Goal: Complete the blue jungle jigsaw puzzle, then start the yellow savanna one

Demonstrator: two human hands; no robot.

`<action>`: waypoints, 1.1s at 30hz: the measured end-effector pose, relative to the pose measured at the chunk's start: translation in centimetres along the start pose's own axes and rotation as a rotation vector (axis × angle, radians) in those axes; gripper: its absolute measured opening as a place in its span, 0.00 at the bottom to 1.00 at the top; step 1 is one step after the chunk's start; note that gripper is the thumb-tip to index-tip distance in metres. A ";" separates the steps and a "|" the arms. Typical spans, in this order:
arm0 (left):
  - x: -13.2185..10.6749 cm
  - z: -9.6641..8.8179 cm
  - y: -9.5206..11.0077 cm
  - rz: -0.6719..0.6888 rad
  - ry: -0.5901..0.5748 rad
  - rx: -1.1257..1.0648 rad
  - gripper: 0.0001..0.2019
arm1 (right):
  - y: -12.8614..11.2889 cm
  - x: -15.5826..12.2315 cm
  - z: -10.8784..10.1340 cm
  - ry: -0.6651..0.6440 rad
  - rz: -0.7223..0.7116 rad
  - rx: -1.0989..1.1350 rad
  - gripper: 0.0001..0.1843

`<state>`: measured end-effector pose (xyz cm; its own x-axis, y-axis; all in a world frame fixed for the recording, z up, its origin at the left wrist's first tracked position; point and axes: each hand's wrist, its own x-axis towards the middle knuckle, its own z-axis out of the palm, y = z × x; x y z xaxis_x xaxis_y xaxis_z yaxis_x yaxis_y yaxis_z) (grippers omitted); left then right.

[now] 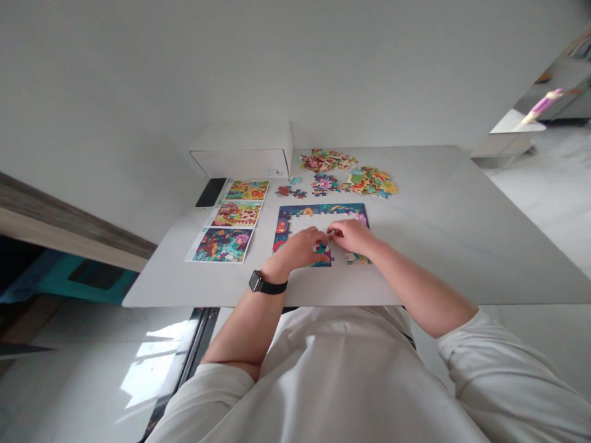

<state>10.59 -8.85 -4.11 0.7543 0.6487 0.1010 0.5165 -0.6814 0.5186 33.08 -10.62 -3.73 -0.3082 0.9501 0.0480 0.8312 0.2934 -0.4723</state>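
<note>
1. I see the puzzle point(330, 208) on the table point(438, 246), with a gap in its near edge.
2. My left hand point(302, 247) curves over that edge; I cannot tell its grip.
3. My right hand point(353, 235) bunches its fingertips close by; whether they pinch anything, I cannot tell.

On my feed I count two hands point(302, 247) point(353, 237), one jigsaw border point(322, 208), three printed pictures point(247, 190) point(237, 214) point(222, 245), one phone point(211, 192), one white box point(240, 163), one watch point(255, 281), one worktop point(462, 246); loose pieces point(371, 181), uncountable.
</note>
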 end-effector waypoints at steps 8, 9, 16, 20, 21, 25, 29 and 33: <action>-0.2 -0.2 0.6 -0.028 -0.143 0.112 0.25 | 1.7 -1.2 -0.2 0.053 -0.005 0.107 0.08; -0.3 -0.3 0.7 -0.031 -0.151 0.129 0.26 | 1.8 -1.3 -0.3 0.055 -0.008 0.115 0.08; -0.6 -0.1 0.9 -0.073 -0.170 0.176 0.28 | 2.1 -1.6 -0.7 0.031 -0.034 0.137 0.10; -0.7 -0.2 0.7 -0.060 -0.176 0.166 0.28 | 2.6 -2.0 -1.2 0.003 -0.061 0.132 0.11; -0.7 -0.4 0.7 -0.060 -0.182 0.157 0.27 | 2.7 -2.0 -1.3 0.005 -0.071 0.121 0.10; -0.5 -2.6 0.2 -0.038 -0.210 0.039 0.23 | 2.9 -2.3 -1.9 0.025 -0.101 0.065 0.10; 0.3 -5.5 -1.8 -0.061 -0.114 -0.041 0.18 | 2.7 -2.5 -2.4 0.034 -0.122 0.012 0.09; 2.1 -7.7 -5.9 -0.248 0.060 -0.020 0.13 | 2.4 -2.5 -2.8 0.043 -0.111 0.025 0.25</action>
<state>5.98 -0.89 -0.37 0.5797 0.8146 0.0184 0.6741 -0.4922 0.5507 37.16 -11.98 -2.57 -0.3769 0.9158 0.1391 0.7811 0.3949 -0.4837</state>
